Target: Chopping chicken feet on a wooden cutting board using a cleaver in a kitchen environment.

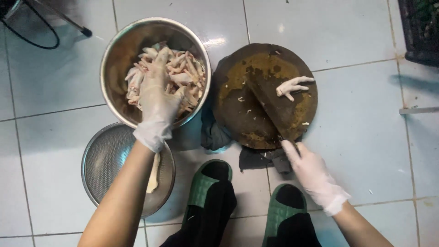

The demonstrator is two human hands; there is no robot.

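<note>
**A:** What is the ground like here?

**B:** A floor (347,151) of pale, glossy square tiles with thin grout lines, and everything sits straight on it. At the top right corner stands a dark crate (420,29); at the top left, a black cable (32,39) loops over the tiles. The person's two feet in green slippers (247,196) show at the bottom middle.

**A:** And what is laid out?

**B:** A steel bowl (120,50) at the upper left, heaped with pale raw chicken feet (185,73). Just below it, touching its rim, lies a round mesh strainer (103,164) with one pale piece in it. To the right is a round, stained wooden chopping block (238,110) resting on a dark cloth (215,135). One single chicken foot (292,87) lies on the block's upper right part.

**A:** The left hand?

**B:** The left hand (157,98), in a thin white glove, reaches into the bowl. Its fingers are loosely curled down onto the heap, touching the feet; I cannot tell whether it has closed on one.

**A:** And the right?

**B:** The right hand (308,171), also gloved, is wrapped tight about the handle of a cleaver (274,103) at the block's near edge. The broad dark blade lies flat across the block, its far end just beside the single foot, which lies loose, not held by either hand.
</note>
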